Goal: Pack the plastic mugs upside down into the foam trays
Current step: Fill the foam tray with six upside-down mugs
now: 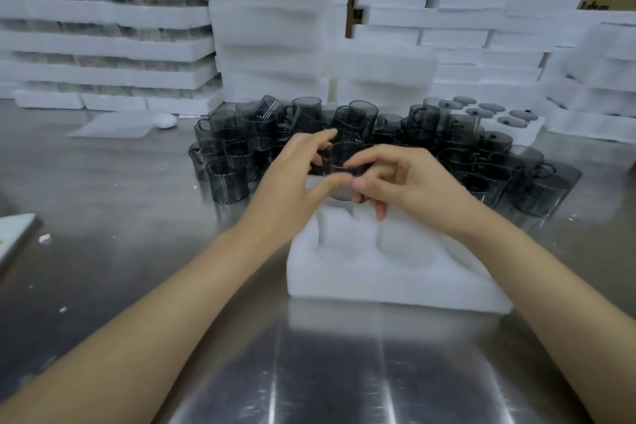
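Note:
A smoky transparent plastic mug (339, 167) hangs above the far end of a white foam tray (385, 272) that lies on the steel table. My left hand (292, 175) holds the mug from the left, thumb under its lower edge and fingers over its top. My right hand (395, 179) pinches it from the right with curled fingers. Two round pockets show in the tray's near part with no mugs in them. A heap of several grey mugs (361, 141) stands behind the tray; some are upright, some tipped.
Tall stacks of white foam trays (272, 21) line the back and right. A foam tray holding grey lids (499, 117) sits at the back right. A flat foam sheet (117, 126) and a small white object (164, 120) lie at the left.

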